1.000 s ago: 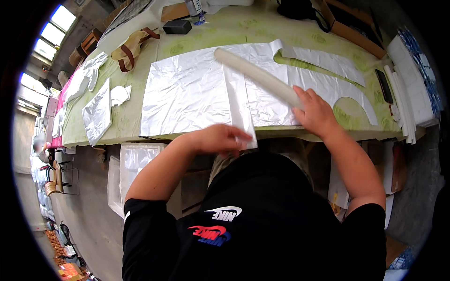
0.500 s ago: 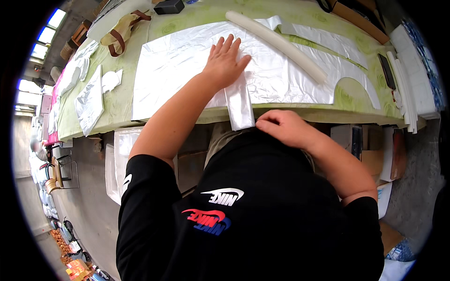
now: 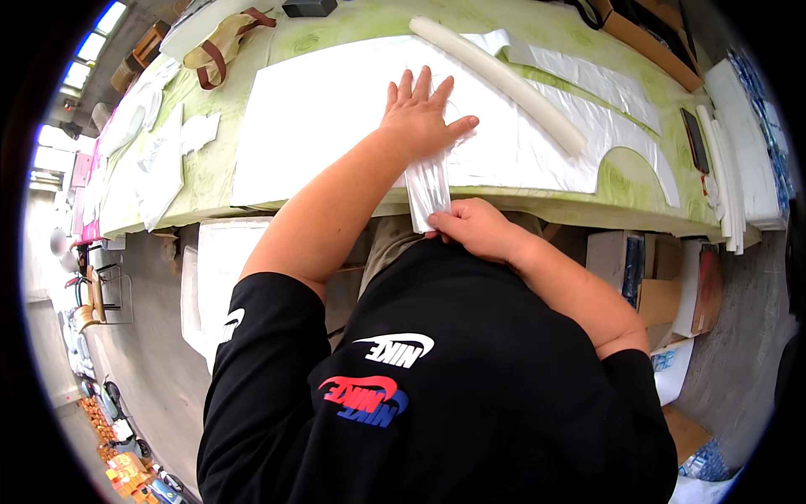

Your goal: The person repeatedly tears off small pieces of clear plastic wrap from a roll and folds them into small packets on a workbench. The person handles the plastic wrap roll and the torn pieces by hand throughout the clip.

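A long bench [image 3: 336, 25] with a mottled green top fills the upper part of the view, and most of it is covered by a large, flat, white sheet of thin foam-like material [image 3: 327, 118] with a curved notch cut into its edge toward 3 o'clock. Across the sheet, toward 1 o'clock, lies a long, pale cream foam tube [image 3: 504, 76], set on a slant. From the sheet's near edge, at the centre of the view, a narrow, glossy, clear plastic strip [image 3: 428, 189] hangs over the bench front. The left hand [image 3: 420, 122] lies flat with fingers spread, pressing the strip's top end against the sheet. The right hand [image 3: 474, 227], directly at 6 o'clock from the left, is curled with its fingertips pinching the strip's lower end.
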Demonstrator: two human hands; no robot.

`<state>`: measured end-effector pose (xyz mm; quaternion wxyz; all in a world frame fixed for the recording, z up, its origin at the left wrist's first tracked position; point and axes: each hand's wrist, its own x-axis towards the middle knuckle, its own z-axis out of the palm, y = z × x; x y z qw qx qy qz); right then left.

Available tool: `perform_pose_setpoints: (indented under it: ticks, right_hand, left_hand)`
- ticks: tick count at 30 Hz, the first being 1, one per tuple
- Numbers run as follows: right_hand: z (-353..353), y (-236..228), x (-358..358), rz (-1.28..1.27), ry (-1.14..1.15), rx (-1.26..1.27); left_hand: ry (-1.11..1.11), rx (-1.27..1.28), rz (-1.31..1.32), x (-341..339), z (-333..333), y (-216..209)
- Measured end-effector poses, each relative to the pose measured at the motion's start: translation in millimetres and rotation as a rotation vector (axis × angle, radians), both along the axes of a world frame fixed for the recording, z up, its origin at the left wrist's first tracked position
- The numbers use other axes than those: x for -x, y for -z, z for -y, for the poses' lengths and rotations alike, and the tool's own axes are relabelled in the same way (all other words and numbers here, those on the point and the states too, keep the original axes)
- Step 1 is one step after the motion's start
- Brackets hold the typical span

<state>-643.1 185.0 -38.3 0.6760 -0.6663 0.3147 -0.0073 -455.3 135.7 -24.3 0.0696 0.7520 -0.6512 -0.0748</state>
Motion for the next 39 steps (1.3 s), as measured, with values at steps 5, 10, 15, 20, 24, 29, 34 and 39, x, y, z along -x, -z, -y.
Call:
perform_pose_setpoints:
  ticks: [5,10,15,20,24,29,34,39]
  right_hand:
    - [-1.8,14.3,7.7,0.074,0.056,-0.179]
    - [-8.7,-13.3,9.3,0.204,0.141,-0.371]
    - [-9.5,-26.1,9.6,0.214,0.046,-0.271]
    - [1.0,-24.8,35.6,0.439,0.253,0.193]
    - [25.5,-29.4,17.0,0.385,0.217,0.947]
    - [70.6,-16.6,-16.2,0.322,-0.017,0.994]
    - [83.1,-28.2,-44.6,0.056,0.272,0.48]
    - [97.4,-42.8,-62.0,-0.183,0.252,0.361]
  left_hand:
    - [0.073,0.527,-0.809,-55.4,1.6,12.3]
    - [0.485,0.238,-0.308,-56.9,-86.2,-12.0]
    - [0.396,0.056,-0.135,-25.8,-99.4,-16.6]
    - [0.371,0.083,-0.148,-26.0,-100.1,-5.9]
    - [0.378,0.064,-0.19,-28.0,-97.2,-6.4]
    - [0.331,0.09,-0.347,-33.8,-90.6,-13.4]
    - [0.034,0.264,-0.716,-34.7,-87.5,-13.4]
    - [-0.023,0.234,-0.524,-34.5,-76.8,-10.9]
